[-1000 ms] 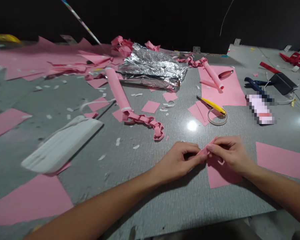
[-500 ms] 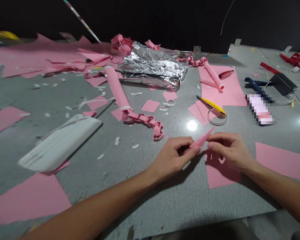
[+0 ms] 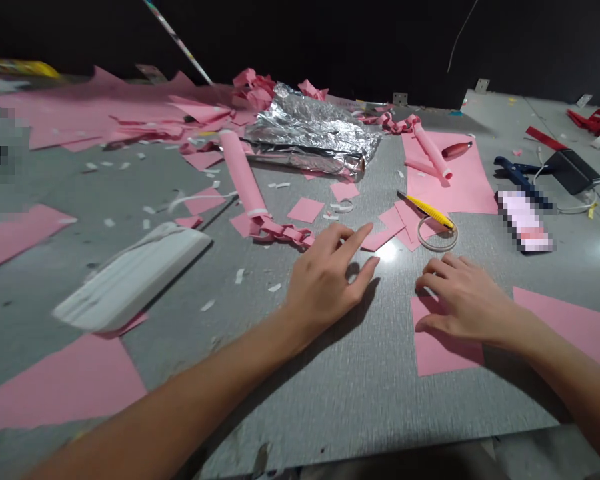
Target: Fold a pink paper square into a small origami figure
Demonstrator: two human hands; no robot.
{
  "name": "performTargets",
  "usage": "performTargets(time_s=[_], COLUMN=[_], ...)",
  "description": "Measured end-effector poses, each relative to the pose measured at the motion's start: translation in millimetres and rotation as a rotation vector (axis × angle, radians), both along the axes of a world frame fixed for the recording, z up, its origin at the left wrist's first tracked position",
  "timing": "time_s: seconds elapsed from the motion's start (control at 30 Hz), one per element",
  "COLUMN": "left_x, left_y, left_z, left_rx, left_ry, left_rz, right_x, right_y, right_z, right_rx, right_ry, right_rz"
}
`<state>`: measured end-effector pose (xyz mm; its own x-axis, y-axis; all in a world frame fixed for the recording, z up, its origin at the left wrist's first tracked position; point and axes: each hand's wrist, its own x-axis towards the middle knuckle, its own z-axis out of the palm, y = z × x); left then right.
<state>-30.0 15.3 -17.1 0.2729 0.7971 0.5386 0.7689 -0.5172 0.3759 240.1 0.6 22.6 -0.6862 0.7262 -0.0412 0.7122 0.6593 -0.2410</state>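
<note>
My left hand (image 3: 325,270) is open above the table, thumb and forefinger apart, holding nothing. Just beyond its fingertips lies a folded piece of pink paper (image 3: 383,238), at the edge of some pink paper squares (image 3: 399,217). A pink paper chain (image 3: 286,233) runs partly behind the left hand, joined to a rolled pink paper tube (image 3: 243,175). My right hand (image 3: 453,293) hovers over or rests on a pink paper sheet (image 3: 450,353), its fingers bent and apart from the thumb. Which of the two I cannot tell. Beyond it lie a yellow craft knife (image 3: 427,210) and a roll of tape (image 3: 437,235).
A white face mask (image 3: 135,277) lies at left, near pink sheets (image 3: 70,380). Crumpled foil (image 3: 310,123) and paper scraps spread across the back. To the right are a phone (image 3: 524,220), a dark blue tool (image 3: 520,180) and a black box (image 3: 575,170) with cables.
The folded pink paper has left my hands and now lies beyond the left one. Both hands have opened and moved apart. A blurred patch has come in at far left.
</note>
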Motion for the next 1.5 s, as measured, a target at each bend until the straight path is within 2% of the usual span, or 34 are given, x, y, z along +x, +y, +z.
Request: performTargets(time_s=[0.2, 0.33, 0.5, 0.63, 0.73, 0.87, 0.97, 1.07, 1.27, 1.5], left_x=[5.3, 11.1, 13.6, 12.9, 12.3, 14.8, 19.7, 23.6, 22.4, 23.3], left_y=[-8.9, -15.9, -18.2, -21.2, -25.9, -33.6, -39.5, -42.3, -39.1, -41.7], left_z=[0.2, -0.9, -0.1, 3.9, 6.6, 7.2, 8.1, 8.1, 5.2, 13.9], left_rx=[0.088, 0.117, 0.121, 0.166, 0.236, 0.304, 0.317, 0.301, 0.303, 0.344], left_ry=[-0.025, -0.03, -0.022, -0.018, -0.017, -0.009, 0.092, 0.199, 0.238, 0.285], left_rz=[-0.167, -0.281, -0.337, -0.368, -0.412, -0.542, -0.614, -0.605, -0.558, -0.574], right_x=[0.2, 1.3, 3.8, 6.1, 5.9, 1.1, -3.7, -6.4, -5.4, -5.4], right_y=[1.2, 2.2, 3.7, 9.4, 13.8, 13.8, 10.1, 7.5, 8.8, 7.9], right_z=[-4.1, -7.0, -10.0, -6.3, -1.7, -3.5, -9.6, -13.9, -15.3, -18.4], right_rx=[-0.053, -0.199, -0.309, -0.531, -0.661, -0.707, -0.743, -0.758, -0.746, -0.748], right_ry=[0.059, 0.187, 0.29, 0.596, 0.82, 1.097, 1.232, 1.265, 1.328, 1.363], right_rz=[-0.022, -0.107, -0.152, -0.239, -0.36, -0.57, -0.669, -0.697, -0.74, -0.748])
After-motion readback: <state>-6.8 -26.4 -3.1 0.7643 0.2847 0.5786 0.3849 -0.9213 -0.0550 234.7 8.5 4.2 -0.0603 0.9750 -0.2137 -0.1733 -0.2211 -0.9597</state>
